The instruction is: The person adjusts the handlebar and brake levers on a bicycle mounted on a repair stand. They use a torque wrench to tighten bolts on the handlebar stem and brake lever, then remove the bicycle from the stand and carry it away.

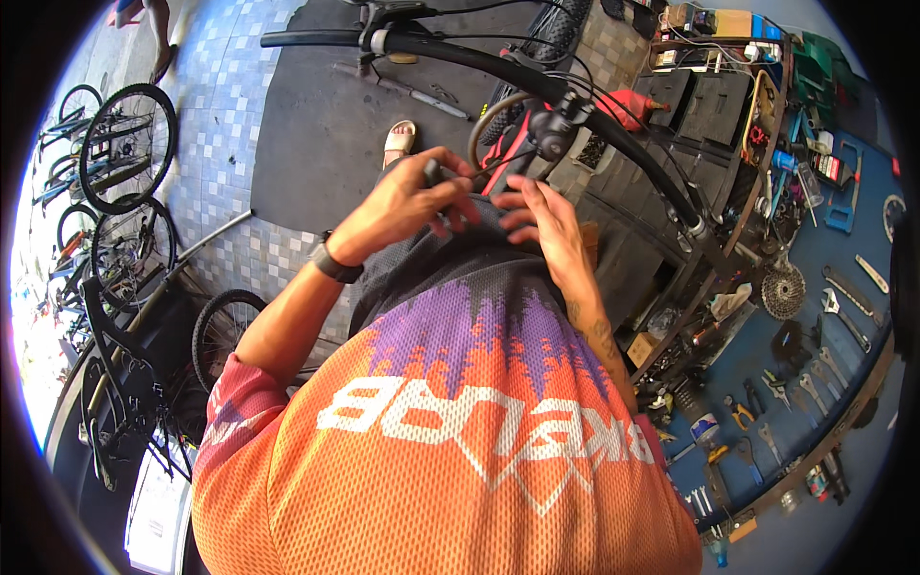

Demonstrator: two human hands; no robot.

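Note:
My left hand (429,201), with a dark watch at the wrist, is curled around a small dark item that I cannot make out, in front of my waist. My right hand (537,216) is just to its right, fingers bent and apart, with nothing visible in them. Just beyond both hands is a bike's red-and-black frame (508,144) with a dark stem (554,137) and a long black handlebar (640,161) with several cables. A thin dark line runs from near my left hand toward the stem; its end is hidden by my fingers.
Bikes (125,144) line the left side. A dark mat (307,125) lies on the tiled floor (211,115), under my sandalled foot (398,139). At right are a black cabinet (709,105) and a blue tool board (815,374) with wrenches and a cassette (783,287). Someone's leg (158,48) shows top left.

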